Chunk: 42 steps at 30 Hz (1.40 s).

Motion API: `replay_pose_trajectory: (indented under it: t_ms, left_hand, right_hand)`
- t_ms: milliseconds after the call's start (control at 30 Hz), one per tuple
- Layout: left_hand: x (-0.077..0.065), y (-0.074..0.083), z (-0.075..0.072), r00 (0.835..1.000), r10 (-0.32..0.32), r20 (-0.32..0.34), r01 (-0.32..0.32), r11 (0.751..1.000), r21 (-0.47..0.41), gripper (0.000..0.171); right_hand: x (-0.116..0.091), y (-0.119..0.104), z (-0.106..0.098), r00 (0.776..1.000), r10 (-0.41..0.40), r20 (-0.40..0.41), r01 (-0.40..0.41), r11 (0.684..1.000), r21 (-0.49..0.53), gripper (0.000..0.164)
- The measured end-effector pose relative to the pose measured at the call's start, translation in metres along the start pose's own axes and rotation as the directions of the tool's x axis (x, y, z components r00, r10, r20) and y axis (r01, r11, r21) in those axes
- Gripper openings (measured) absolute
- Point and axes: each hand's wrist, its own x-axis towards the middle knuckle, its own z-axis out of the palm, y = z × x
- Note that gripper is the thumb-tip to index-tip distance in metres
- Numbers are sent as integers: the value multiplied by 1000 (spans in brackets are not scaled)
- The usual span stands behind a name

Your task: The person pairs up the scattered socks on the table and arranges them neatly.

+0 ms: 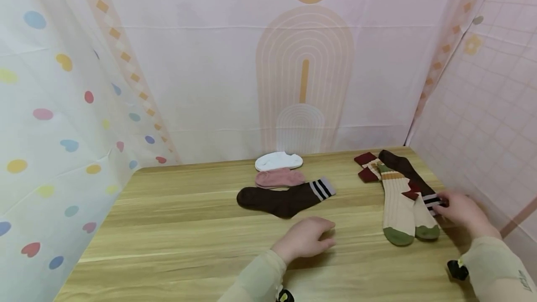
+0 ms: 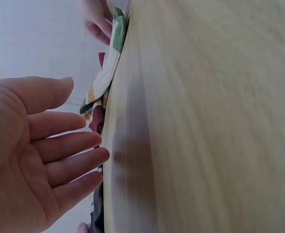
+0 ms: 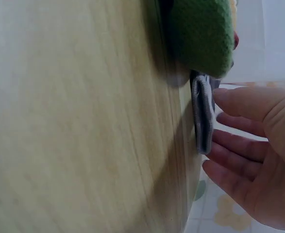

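At the table's right end my right hand (image 1: 463,211) reaches to the grey, black-striped cuff of a dark brown sock (image 1: 404,167). Its fingertips touch or nearly touch the cuff (image 3: 203,114), the fingers fairly straight. Overlapping that sock are cream socks (image 1: 397,209) with green toes and dark red sock parts (image 1: 369,175). My left hand (image 1: 304,239) hovers low over the table, fingers loosely extended and nothing held. Nearest to it is another dark brown sock (image 1: 277,201) with a striped cuff, lying flat.
Behind the left brown sock lie a pink ankle sock (image 1: 280,178) and a white ankle sock (image 1: 278,161). They rest on a wood-grain table (image 1: 168,227). Patterned curtains (image 1: 209,83) stand close around its back and sides.
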Motion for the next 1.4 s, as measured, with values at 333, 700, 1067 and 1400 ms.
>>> replay_pose_trajectory:
  t_ms: [333,700,1067,1400]
  left_hand:
    - [5,7,2,1000,-12,14,12,999,-31,39]
    - [10,13,5,999,-27,34,29,999,-46,40]
    - [26,19,11,998,-53,42,58,990,-130,40]
    - [30,22,12,996,-69,51,76,985,-156,39]
  right_hand:
    - [11,6,-5,983,160,89,-161,987,6,57]
    - [3,5,-1,983,175,47,-179,980,83,30]
    - [2,-5,-9,972,192,-134,-175,976,129,35]
    - [-1,-16,-16,925,234,-300,-185,966,182,42]
